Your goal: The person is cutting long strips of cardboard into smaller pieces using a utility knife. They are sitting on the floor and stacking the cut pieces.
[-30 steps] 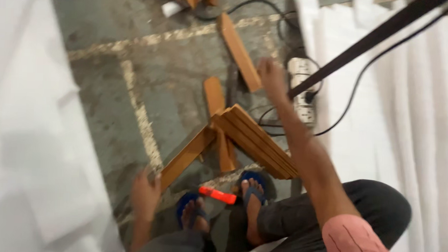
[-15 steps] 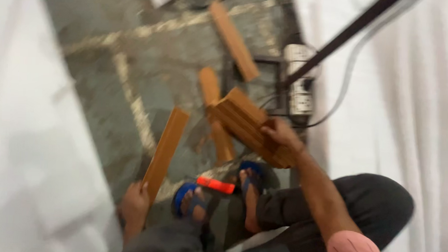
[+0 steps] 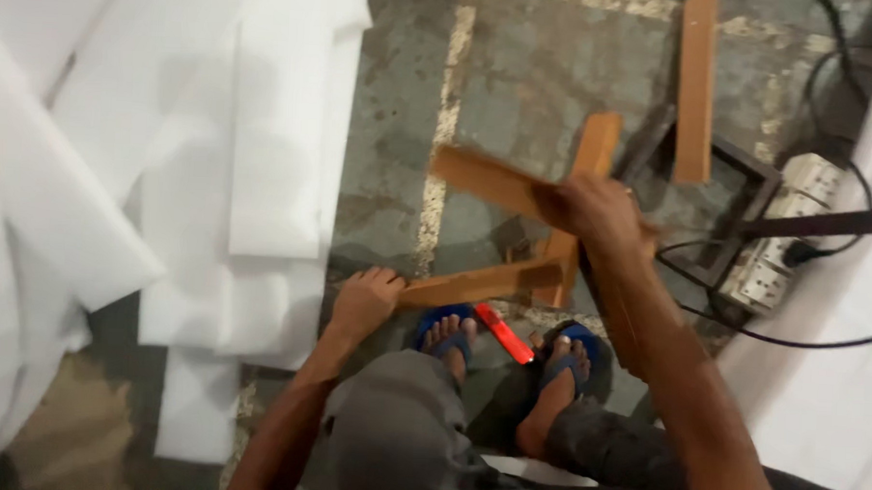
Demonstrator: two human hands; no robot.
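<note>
My left hand point(image 3: 364, 300) grips the near end of a brown wooden slat point(image 3: 478, 283) that lies low over the floor, just ahead of my feet. Raised above the floor, my right hand point(image 3: 599, 214) is closed on a bundle of wooden slats point(image 3: 486, 182), which point left. Another slat point(image 3: 585, 179) lies on the floor under that hand. A red marker-like tool point(image 3: 506, 334) sits between my blue sandals point(image 3: 445, 325).
White foam sheets point(image 3: 168, 158) cover the floor at the left. A long slat point(image 3: 696, 85) lies at the top right beside a dark metal frame point(image 3: 737, 202). A white power strip point(image 3: 779, 242) with black cables sits at the right, next to white fabric.
The view has swung left, bringing the foam sheets in. My right hand has lifted the slat bundle and turned it to point left. My left hand's slat has dropped to lie nearly flat.
</note>
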